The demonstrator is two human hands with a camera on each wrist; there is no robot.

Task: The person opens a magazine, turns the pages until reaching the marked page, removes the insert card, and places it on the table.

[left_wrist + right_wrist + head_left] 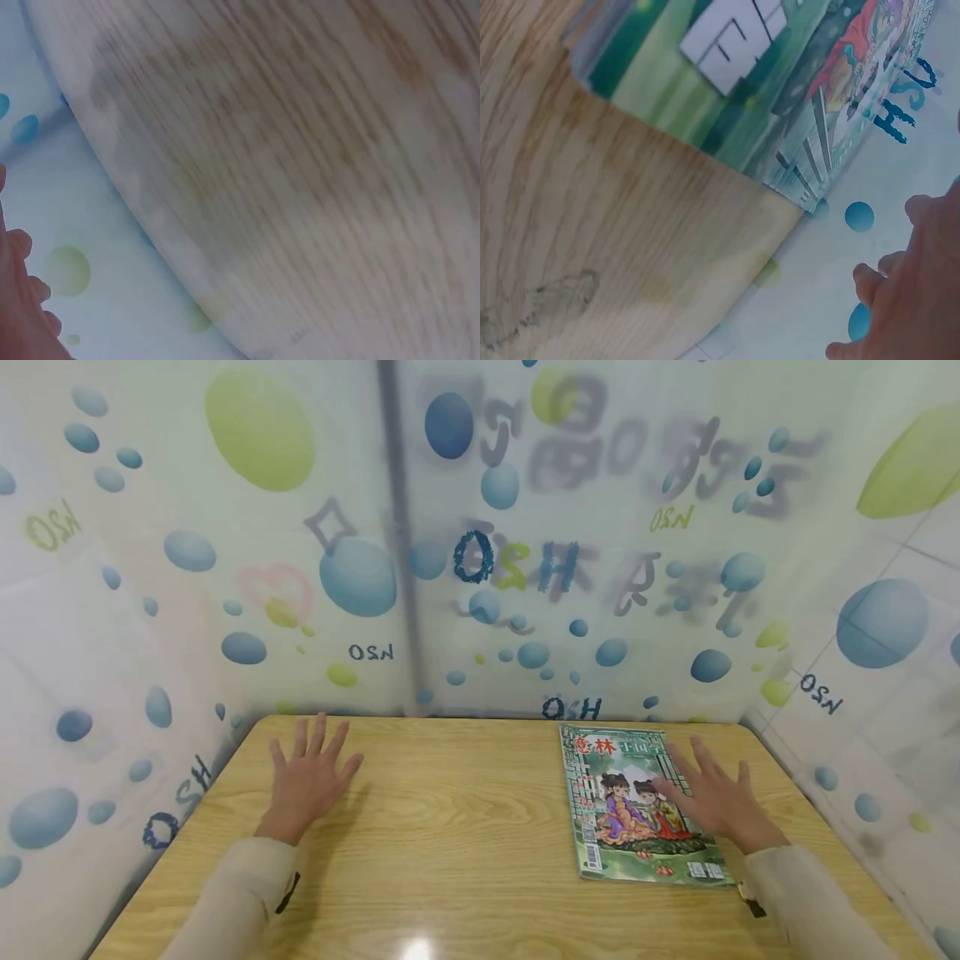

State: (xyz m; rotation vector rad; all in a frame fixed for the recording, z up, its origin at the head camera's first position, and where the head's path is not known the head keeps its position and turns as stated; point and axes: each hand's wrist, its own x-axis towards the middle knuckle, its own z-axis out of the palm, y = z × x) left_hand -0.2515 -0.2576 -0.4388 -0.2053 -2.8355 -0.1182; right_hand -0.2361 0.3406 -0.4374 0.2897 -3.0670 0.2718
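Here I see the magazine (626,810) flat on the surface (442,827), the left hand (306,783) well left of it, the right hand (716,802) at its right edge, each grip spread wide; only the head view shows the magazine's red title (604,747).

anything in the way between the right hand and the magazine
Nothing visible: in the head view the right hand overlaps the right side of the magazine, and the right wrist view shows no object in the gap between them.
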